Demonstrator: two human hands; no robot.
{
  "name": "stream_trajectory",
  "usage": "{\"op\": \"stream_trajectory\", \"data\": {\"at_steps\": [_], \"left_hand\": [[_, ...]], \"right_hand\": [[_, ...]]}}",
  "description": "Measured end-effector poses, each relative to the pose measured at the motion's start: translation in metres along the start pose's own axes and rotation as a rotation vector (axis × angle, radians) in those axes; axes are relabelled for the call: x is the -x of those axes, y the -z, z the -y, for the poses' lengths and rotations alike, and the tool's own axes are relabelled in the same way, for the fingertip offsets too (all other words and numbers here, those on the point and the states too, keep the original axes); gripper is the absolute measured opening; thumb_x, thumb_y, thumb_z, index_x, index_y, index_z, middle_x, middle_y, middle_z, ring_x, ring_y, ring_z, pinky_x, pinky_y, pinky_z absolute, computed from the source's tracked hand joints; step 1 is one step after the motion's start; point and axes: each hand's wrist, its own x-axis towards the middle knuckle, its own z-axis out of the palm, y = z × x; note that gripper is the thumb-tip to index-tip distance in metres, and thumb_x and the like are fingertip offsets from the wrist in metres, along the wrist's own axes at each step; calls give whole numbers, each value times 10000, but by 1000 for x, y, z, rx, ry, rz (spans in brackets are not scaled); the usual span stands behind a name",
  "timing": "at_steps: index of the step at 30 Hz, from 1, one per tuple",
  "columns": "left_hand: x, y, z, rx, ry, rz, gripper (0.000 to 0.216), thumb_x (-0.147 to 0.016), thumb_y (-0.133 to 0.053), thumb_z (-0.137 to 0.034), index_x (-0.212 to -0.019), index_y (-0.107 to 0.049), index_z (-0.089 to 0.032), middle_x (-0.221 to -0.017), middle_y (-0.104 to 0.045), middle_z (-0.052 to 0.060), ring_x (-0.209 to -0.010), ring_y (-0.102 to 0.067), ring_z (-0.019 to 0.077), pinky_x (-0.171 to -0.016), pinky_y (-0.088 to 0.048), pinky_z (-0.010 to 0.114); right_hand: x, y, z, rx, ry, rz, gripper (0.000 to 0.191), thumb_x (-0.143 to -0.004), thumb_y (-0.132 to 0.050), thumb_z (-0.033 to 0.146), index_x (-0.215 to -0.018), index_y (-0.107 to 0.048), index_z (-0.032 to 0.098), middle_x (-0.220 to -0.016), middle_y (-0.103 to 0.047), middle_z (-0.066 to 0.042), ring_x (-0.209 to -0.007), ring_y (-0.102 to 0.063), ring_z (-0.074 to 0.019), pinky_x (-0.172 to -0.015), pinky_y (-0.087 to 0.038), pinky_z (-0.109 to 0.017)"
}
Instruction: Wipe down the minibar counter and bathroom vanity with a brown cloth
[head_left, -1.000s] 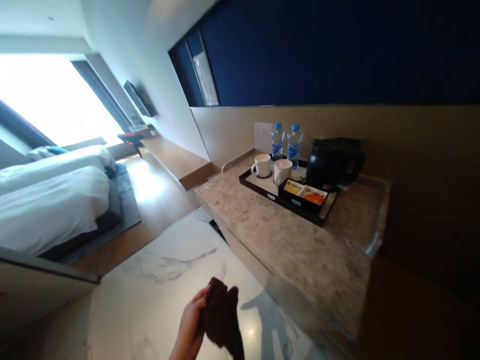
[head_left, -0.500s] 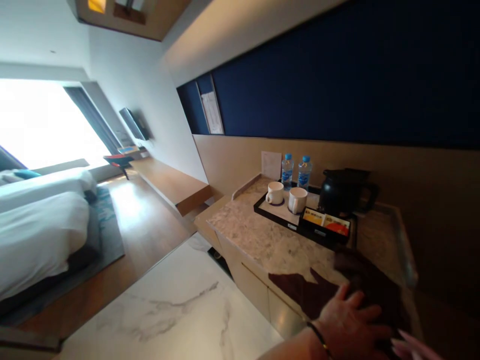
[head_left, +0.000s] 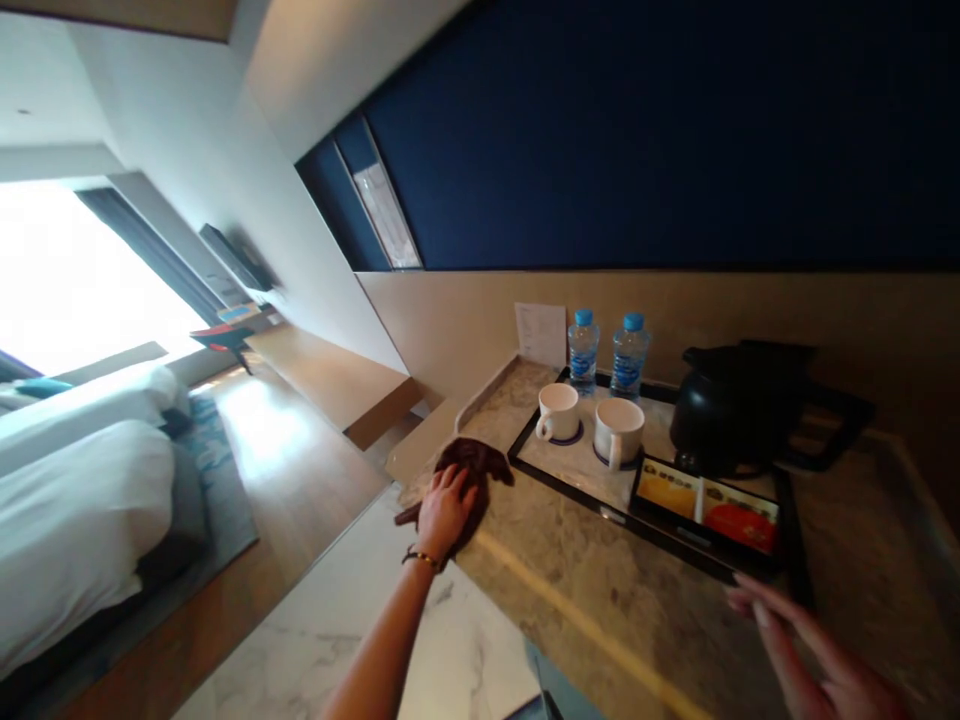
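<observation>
My left hand point(head_left: 444, 511) lies flat on a dark brown cloth point(head_left: 474, 462), pressing it on the left end of the stone counter point(head_left: 570, 590), just left of the black tray point(head_left: 592, 489). A thin bracelet is on that wrist. My right hand point(head_left: 814, 655) hovers over the counter's near right part with fingers stretched out and nothing in it, close to the tray's front right corner.
The tray holds two white mugs point(head_left: 559, 412) point(head_left: 619, 431), a box of sachets point(head_left: 709, 498) and a black kettle point(head_left: 739, 410); two water bottles point(head_left: 583, 351) and a card point(head_left: 540, 333) stand behind. Beds point(head_left: 75, 500) and a window lie to the left.
My left hand has slid the cloth from the counter's near right part to its far left end. My right hand has come further into view at the lower right.
</observation>
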Motion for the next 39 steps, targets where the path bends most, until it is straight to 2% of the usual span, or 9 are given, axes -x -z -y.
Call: {"op": "stream_trajectory", "data": {"at_steps": [3, 6, 11, 15, 19, 24, 29, 34, 39], "left_hand": [[-13, 4, 24, -40, 103, -17, 364, -957, -402, -277, -1201, -613, -109, -1155, -583, 167, -1110, -517, 315, -951, -449, 472], [-14, 15, 16, 18, 55, 35, 311, -950, -409, -237, -1158, -616, -133, -1011, -598, 113, -938, -583, 232, -839, -493, 356], [-2, 19, -52, 378, -578, 265, 244, -931, -498, -284, -1145, -596, -219, -1081, -600, 61, -987, -561, 190, -867, -480, 300], [-11, -1, -82, 304, -1041, 324, 319, -927, -511, -470, -1145, -579, -248, -1199, -588, 48, -1082, -508, 267, -820, -494, 399], [-53, -9, -18, 292, -836, 343, 294, -903, -577, -387, -1176, -589, -280, -1113, -611, 34, -1058, -502, 250, -870, -495, 407], [-115, -17, 83, 393, -345, 140, 313, -910, -490, -271, -1169, -643, -184, -1179, -626, 106, -1084, -543, 279, -979, -473, 469], [-148, 5, 90, 884, -26, 250, 439, -864, -560, -458, -1167, -642, -151, -1068, -700, 78, -950, -653, 224, -912, -535, 373], [-159, 22, 64, 730, -272, -67, 369, -912, -539, -408, -1162, -648, -160, -1152, -652, 90, -1065, -592, 218, -983, -486, 364], [-157, -22, 51, 285, -515, 107, 383, -920, -541, -282, -1294, -575, -207, -1381, -515, 92, -1264, -434, 298, -1065, -412, 496]], "right_hand": [[-35, -28, 33, 9, 231, 16, 263, -1016, -434, 337, -1219, -572, 243, -1124, -678, -12, -993, -663, -168, -899, -525, -215], [-57, -65, 51, -2, 285, 86, 291, -1033, -415, 283, -1304, -509, 232, -1205, -638, -24, -1088, -617, -163, -976, -485, -249], [-96, -134, 80, -59, 180, 201, 302, -1039, -354, 267, -1252, -562, 219, -1176, -638, -56, -1090, -601, -214, -963, -512, -386], [-129, -178, 105, -57, 59, 247, 335, -1026, -312, 255, -1212, -582, 187, -1194, -616, -98, -1129, -567, -229, -982, -503, -430], [-147, -204, 113, 74, 19, 292, 336, -1007, -334, 257, -1227, -566, 154, -1214, -595, -131, -1142, -549, -257, -992, -496, -468], [-158, -222, 113, 274, -64, 428, 352, -978, -450, 227, -1262, -553, 47, -1267, -556, -192, -1184, -512, -318, -1033, -452, -519], [-165, -215, 122, 304, -145, 532, 409, -931, -622, 229, -1297, -534, 69, -1138, -597, -163, -1046, -561, -317, -916, -505, -491], [-175, -204, 119, 286, -242, 648, 208, -908, -675, 233, -1084, -616, 139, -1014, -623, -93, -941, -596, -268, -817, -497, -386], [-182, -203, 116, 296, -172, 648, 154, -868, -726, 190, -819, -581, 173, -904, -594, -36, -867, -581, -215, -741, -467, -316]]}}
